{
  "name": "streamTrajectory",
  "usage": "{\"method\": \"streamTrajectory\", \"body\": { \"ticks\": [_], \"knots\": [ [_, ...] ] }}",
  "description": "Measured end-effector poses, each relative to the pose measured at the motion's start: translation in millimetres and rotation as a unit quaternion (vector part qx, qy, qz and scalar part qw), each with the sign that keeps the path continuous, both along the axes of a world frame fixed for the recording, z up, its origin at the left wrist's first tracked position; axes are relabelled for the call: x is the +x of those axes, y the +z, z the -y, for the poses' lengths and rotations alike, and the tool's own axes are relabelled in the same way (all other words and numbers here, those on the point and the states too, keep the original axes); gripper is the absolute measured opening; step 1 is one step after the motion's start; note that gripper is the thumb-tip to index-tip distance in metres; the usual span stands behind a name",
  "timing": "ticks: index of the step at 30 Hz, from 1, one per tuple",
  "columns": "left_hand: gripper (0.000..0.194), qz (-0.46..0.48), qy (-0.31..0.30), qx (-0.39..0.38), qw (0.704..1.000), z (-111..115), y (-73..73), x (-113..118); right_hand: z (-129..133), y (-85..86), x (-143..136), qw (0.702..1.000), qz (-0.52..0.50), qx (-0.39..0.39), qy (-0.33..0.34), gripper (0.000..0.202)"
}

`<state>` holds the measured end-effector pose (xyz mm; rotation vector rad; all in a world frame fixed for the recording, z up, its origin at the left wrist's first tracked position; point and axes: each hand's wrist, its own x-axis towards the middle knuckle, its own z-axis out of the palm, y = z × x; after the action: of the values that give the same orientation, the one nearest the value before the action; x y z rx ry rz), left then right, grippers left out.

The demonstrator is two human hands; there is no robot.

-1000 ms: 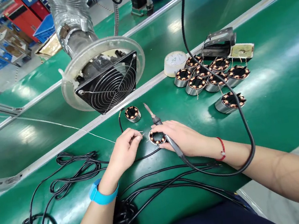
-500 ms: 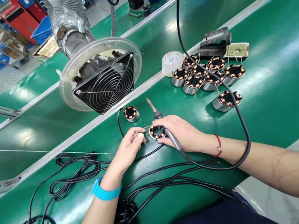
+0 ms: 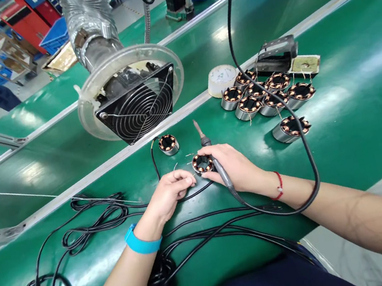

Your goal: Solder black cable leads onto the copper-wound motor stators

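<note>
Near the middle of the bench, my right hand (image 3: 233,166) is closed around a motor stator (image 3: 202,162), a ring with copper coils inside, and also holds a soldering iron (image 3: 222,172) whose tip points away from me. Short wire leads stick out from the stator's left side. Just left of it, my left hand (image 3: 171,191) is pinched on a thin silvery wire (image 3: 175,166), whose curled end rises above the fingers. Its fingertips are close to a lead at the stator's lower edge; I cannot tell if they touch it.
A fume extractor (image 3: 140,105) hangs over the bench's far edge. A single stator (image 3: 168,145) with a black cable stands beyond my hands. Several stators (image 3: 249,106), a tape roll (image 3: 221,80) and an iron stand (image 3: 277,56) are at right. Black cables (image 3: 162,279) lie at left and in front.
My left hand has moved slightly right and down, to the stator's lower side. The stator and iron have shifted a little right. A person's leg has appeared at far left.
</note>
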<state>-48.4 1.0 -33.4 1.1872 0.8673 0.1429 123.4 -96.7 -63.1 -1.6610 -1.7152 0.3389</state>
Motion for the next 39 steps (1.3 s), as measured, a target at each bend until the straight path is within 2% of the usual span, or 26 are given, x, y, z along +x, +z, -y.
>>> {"method": "streamTrajectory", "body": {
  "ticks": [2, 5, 8, 10, 12, 14, 16, 18, 20, 23, 25, 28, 33, 39],
  "knots": [
    [0.033, 0.025, 0.005, -0.038, 0.999, 2.2, 1.6, 0.7, -0.3, 1.9, -1.0, 0.999, 0.015, -0.004, 0.031, 0.041],
    [0.033, 0.036, 0.001, -0.037, 0.999, 2.5, 1.1, -0.1, -1.3, 3.0, -0.1, 0.998, 0.022, -0.006, 0.06, 0.043],
    [0.033, 0.018, -0.004, 0.019, 1.0, 0.7, -1.3, -2.6, -2.9, 1.5, 5.3, 0.998, 0.02, -0.008, 0.058, 0.046],
    [0.031, -0.018, -0.032, 0.107, 0.994, 1.4, -3.8, -4.0, -3.5, 0.6, 10.1, 0.999, 0.016, -0.011, 0.051, 0.047],
    [0.026, -0.063, -0.102, 0.236, 0.964, 5.5, -6.9, -4.3, -3.0, 1.4, 14.4, 0.999, 0.006, -0.008, 0.054, 0.049],
    [0.019, -0.104, -0.179, 0.352, 0.913, 12.1, -9.6, -3.4, -1.4, 4.3, 17.7, 0.998, -0.011, 0.005, 0.057, 0.05],
    [0.009, -0.128, -0.235, 0.405, 0.874, 18.5, -10.1, -2.3, 1.0, 8.6, 19.9, 0.998, -0.033, 0.024, 0.045, 0.047],
    [0.002, -0.13, -0.251, 0.4, 0.872, 21.6, -6.6, -2.3, 3.4, 13.3, 21.6, 0.996, -0.069, 0.048, 0.014, 0.039],
    [0.004, -0.115, -0.235, 0.348, 0.9, 20.1, 0.4, -4.2, 5.2, 17.1, 22.5, 0.99, -0.123, 0.07, -0.018, 0.031],
    [0.015, -0.076, -0.158, 0.243, 0.954, 12.2, 12.2, -9.7, 6.9, 20.0, 21.6, 0.971, -0.219, 0.084, -0.045, 0.023],
    [0.02, -0.051, -0.114, 0.199, 0.972, 6.8, 17.3, -13.0, 7.5, 20.1, 18.8, 0.956, -0.278, 0.083, -0.038, 0.02],
    [0.023, -0.039, -0.084, 0.177, 0.98, 2.4, 18.8, -15.0, 8.0, 18.3, 12.3, 0.932, -0.353, 0.078, 0.002, 0.024],
    [0.028, -0.033, -0.073, 0.168, 0.983, 1.7, 14.4, -13.4, 9.0, 16.0, 5.3, 0.883, -0.459, 0.082, 0.061, 0.029],
    [0.032, -0.027, -0.068, 0.196, 0.978, 5.6, 13.6, -9.1, 9.1, 17.0, 5.6, 0.848, -0.522, 0.062, 0.073, 0.035]
  ]
}}
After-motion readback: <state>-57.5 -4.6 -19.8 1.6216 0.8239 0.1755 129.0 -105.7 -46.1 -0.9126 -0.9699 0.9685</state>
